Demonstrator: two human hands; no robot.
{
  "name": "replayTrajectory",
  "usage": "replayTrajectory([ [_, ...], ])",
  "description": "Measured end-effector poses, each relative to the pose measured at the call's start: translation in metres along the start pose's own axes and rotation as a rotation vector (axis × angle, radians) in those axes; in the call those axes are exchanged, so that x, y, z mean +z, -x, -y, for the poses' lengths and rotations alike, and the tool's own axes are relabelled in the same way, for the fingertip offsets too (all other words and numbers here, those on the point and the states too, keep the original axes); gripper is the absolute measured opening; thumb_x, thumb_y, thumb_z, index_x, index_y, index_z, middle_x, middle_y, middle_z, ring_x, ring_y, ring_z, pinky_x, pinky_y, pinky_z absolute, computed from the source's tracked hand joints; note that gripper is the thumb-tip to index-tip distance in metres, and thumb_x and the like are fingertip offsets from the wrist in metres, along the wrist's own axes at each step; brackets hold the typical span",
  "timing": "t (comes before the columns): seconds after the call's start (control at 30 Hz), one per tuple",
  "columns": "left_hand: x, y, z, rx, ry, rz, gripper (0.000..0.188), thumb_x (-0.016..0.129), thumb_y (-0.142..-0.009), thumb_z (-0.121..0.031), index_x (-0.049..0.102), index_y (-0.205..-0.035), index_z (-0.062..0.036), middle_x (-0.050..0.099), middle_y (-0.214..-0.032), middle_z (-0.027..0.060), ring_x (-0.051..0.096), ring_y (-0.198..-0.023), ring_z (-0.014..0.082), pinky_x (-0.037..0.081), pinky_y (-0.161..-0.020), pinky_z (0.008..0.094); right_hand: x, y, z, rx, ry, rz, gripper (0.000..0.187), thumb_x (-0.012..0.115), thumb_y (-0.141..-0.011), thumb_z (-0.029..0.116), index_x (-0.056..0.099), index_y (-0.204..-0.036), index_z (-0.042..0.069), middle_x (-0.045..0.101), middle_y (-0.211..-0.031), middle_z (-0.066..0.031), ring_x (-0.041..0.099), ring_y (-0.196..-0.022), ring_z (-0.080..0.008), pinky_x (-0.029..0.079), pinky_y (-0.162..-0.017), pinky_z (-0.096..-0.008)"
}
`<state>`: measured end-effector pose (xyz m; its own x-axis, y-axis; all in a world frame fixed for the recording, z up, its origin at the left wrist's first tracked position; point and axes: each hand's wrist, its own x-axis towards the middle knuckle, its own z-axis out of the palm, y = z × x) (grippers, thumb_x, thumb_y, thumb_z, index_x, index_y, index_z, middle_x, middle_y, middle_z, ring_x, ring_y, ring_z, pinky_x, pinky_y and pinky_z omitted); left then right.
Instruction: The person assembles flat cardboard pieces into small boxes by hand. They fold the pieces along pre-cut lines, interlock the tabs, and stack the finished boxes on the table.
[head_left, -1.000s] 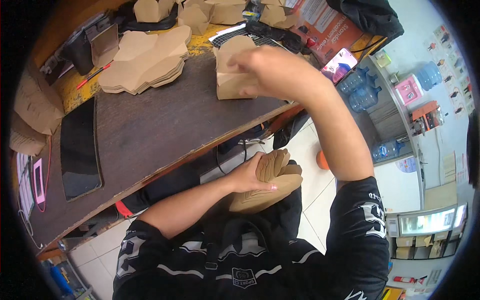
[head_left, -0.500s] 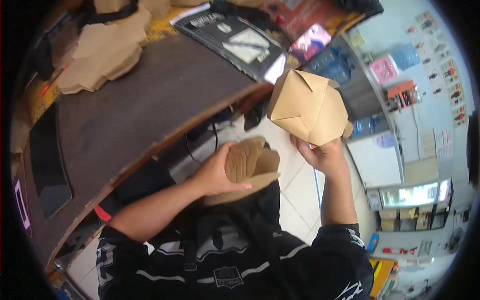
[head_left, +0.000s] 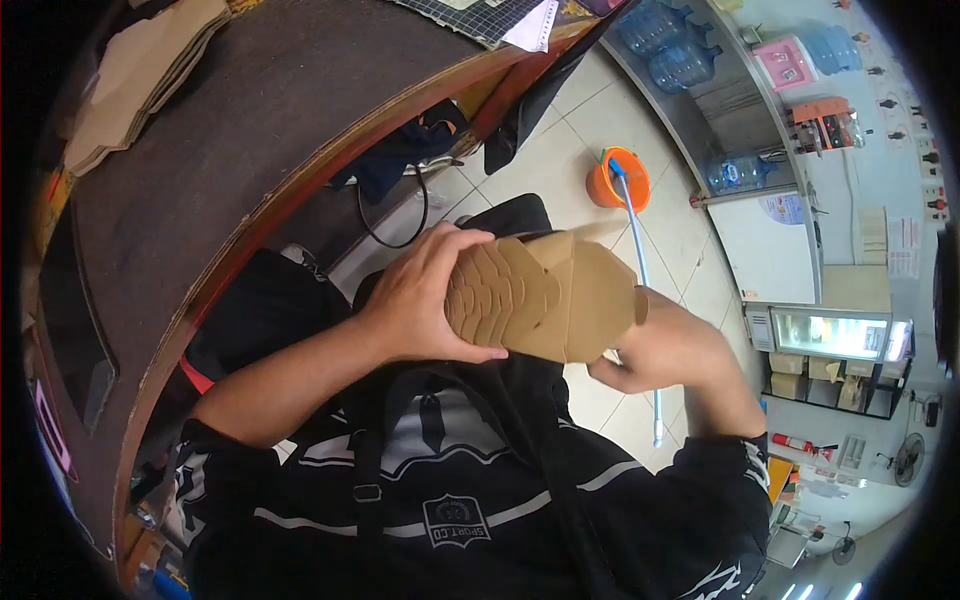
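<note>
Smooth, matt paperboard boxes [head_left: 500,300]; wood-edged, matt surface [head_left: 300,80]; smooth plastic bucket [head_left: 603,190]; glossy clear plastic water jugs [head_left: 683,66]; cloth shirt [head_left: 350,565].

**Left hand [head_left: 412,300] and right hand [head_left: 675,342] face each other**

Your left forearm [head_left: 295,382] slants up and inward; that hand's thumb [head_left: 480,352] and fingers [head_left: 452,245] spread in a wide, curved grip. Your right forearm [head_left: 727,408] rises, wrist [head_left: 708,360] bent inward, thumb low; its other fingers are mostly hidden.
</note>
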<state>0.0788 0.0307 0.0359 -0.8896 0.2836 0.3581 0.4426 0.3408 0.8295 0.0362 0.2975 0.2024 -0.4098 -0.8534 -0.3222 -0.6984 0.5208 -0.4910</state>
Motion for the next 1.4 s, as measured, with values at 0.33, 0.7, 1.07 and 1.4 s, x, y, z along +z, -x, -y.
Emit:
replayTrajectory([
  [0.33, 0.002, 0.003, -0.011, 0.057, -0.042, 0.090, 0.112, 0.100, -0.053, -0.046, 0.048, -0.145, -0.0085, 0.055, -0.128, 0.0150, 0.060, -0.118, 0.0352, 0.050, -0.102, 0.0496, 0.019, -0.016, -0.059, -0.197, -0.380, 0.197, 0.045, 0.072, -0.091, 0.016, 0.067, -0.134, 0.004, 0.066, -0.135, -0.0166, 0.065, -0.119, -0.0327, 0.051, -0.102, -0.0429],
  [0.7, 0.016, 0.002, 0.000, 0.008, 0.048, 0.043, 0.113, 0.101, -0.052, -0.039, 0.046, -0.145, -0.0074, 0.059, -0.134, 0.0173, 0.063, -0.121, 0.0367, 0.053, -0.102, 0.0460, 0.125, -0.062, -0.064, -0.264, -0.002, -0.220, 0.046, 0.061, -0.097, 0.025, 0.059, -0.141, 0.011, 0.059, -0.143, -0.0130, 0.057, -0.132, -0.0329, 0.047, -0.109, -0.0451],
  [1.07, 0.012, -0.006, -0.002, -0.035, 0.153, 0.089, 0.118, 0.101, -0.052, -0.045, 0.043, -0.147, -0.0060, 0.059, -0.136, 0.0174, 0.062, -0.124, 0.0377, 0.050, -0.107, 0.0476, 0.097, -0.080, -0.045, -0.272, 0.099, -0.153, 0.043, 0.070, -0.088, 0.026, 0.066, -0.128, 0.012, 0.067, -0.128, -0.0110, 0.066, -0.119, -0.0320, 0.052, -0.100, -0.0436],
  [1.4, 0.008, 0.001, 0.003, 0.012, 0.029, 0.203, 0.118, 0.100, -0.052, -0.042, 0.043, -0.149, -0.0064, 0.059, -0.139, 0.0190, 0.063, -0.126, 0.0384, 0.052, -0.105, 0.0474, 0.060, -0.086, -0.040, 0.070, -0.140, 0.081, 0.030, 0.072, -0.086, 0.025, 0.072, -0.111, 0.008, 0.073, -0.101, -0.0152, 0.070, -0.097, -0.0371, 0.055, -0.086, -0.0463],
])
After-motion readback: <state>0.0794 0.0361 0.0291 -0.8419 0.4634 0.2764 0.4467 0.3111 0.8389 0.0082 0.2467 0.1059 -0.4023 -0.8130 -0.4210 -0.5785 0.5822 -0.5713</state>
